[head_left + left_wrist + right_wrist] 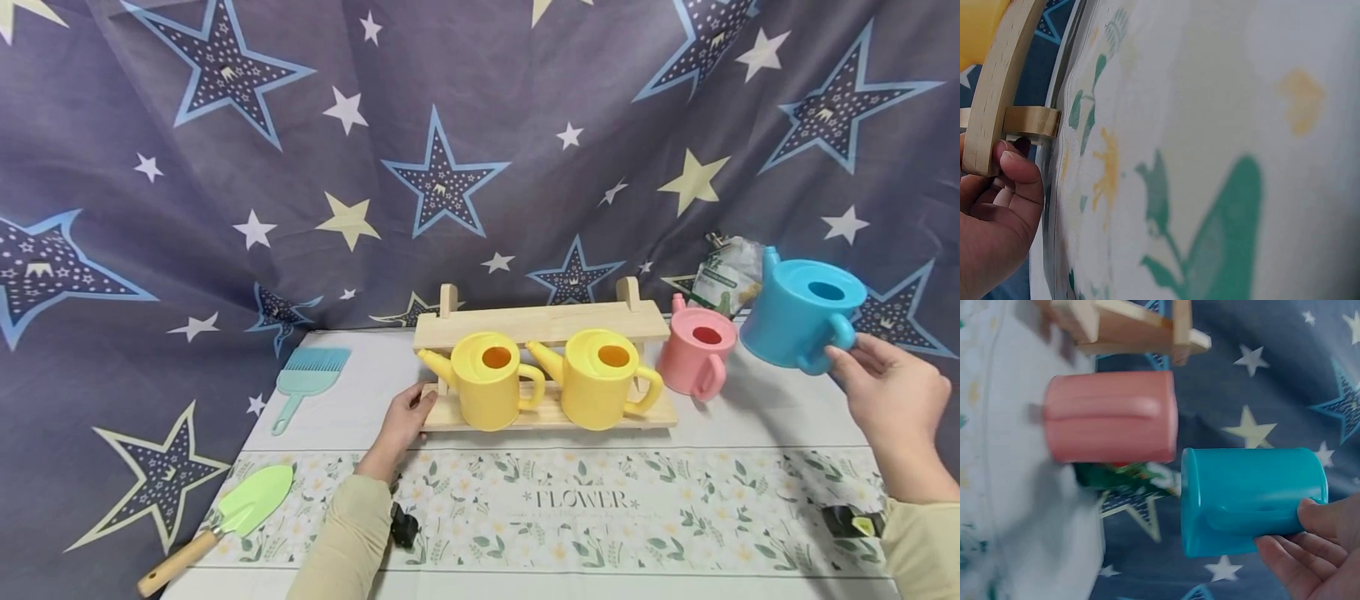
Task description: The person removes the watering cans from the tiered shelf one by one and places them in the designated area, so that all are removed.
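Holding a blue watering can point(791, 321) in the air above the table point(757, 429), the right hand point(896, 396) pinches its handle between the thumb and bent fingers. The can is roughly upright, mouth upward, near a pink watering can point(684, 358) that stands on the table just beside a wooden rack point(540, 323). The left hand point(402, 417) pinches the left end of the rack's lower board, its fingers curled about the wood, as the left wrist view also shows. On that board stand two more vessels, a left yellow can point(487, 396) and a right yellow can point(595, 392), both with spouts pointing left.

Judged from this arrangement, the step in hand is carrying the blue can while the rack is steadied. The next move would probably call for bringing it leftward, past the pink can without a knock, and lowering its base level onto a board, the left hand guarding the rack against sliding. Which board is meant cannot be told. A spout or handle catching a neighbouring can seems the chief risk.
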A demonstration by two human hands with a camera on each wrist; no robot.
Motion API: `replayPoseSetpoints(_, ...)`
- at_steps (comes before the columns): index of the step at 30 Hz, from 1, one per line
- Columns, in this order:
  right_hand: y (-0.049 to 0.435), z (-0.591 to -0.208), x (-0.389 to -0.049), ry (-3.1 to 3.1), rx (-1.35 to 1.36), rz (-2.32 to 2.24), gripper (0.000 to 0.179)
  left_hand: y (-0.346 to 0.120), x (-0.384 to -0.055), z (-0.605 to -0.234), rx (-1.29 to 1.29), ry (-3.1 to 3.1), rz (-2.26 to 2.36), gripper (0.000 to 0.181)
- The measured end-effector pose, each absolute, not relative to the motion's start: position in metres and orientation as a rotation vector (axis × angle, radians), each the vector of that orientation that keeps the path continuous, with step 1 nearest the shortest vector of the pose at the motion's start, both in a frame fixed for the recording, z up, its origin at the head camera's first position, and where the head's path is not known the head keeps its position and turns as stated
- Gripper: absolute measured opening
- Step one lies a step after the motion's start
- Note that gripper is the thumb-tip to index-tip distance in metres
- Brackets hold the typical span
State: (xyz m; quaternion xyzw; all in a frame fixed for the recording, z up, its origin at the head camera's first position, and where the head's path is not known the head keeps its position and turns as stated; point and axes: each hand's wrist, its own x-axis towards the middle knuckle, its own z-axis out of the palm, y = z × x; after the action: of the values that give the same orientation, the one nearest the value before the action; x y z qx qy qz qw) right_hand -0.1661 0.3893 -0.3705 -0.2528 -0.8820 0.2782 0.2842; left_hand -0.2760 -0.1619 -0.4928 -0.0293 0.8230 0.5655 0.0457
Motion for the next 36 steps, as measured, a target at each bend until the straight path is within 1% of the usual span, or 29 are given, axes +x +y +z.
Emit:
replayPoseSetpoints(8, 0.400, -0.404, -0.176, -2.386, -0.698, 0.762, 0.043, -0.162, -0.275, -0.492, -0.083, 2.502, 1.724, 0.052)
replayPoseSetpoints(13, 0.402, -0.419, -0.177, -2.402, -0.738, 0.819, 0.044, -0.162, -0.276, -0.494, -0.081, 2.504, 1.728, 0.052)
replayPoseSetpoints(25, 0.398, -0.436, -0.164, -2.391, -0.858, 0.916, 0.045, -0.163, -0.276, -0.494, -0.104, 2.511, 1.730, 0.053)
replayPoseSetpoints(36, 0.399, -0.445, -0.159, -2.407, -0.840, 0.890, 0.045, -0.163, -0.276, -0.494, -0.107, 2.477, 1.742, 0.055)
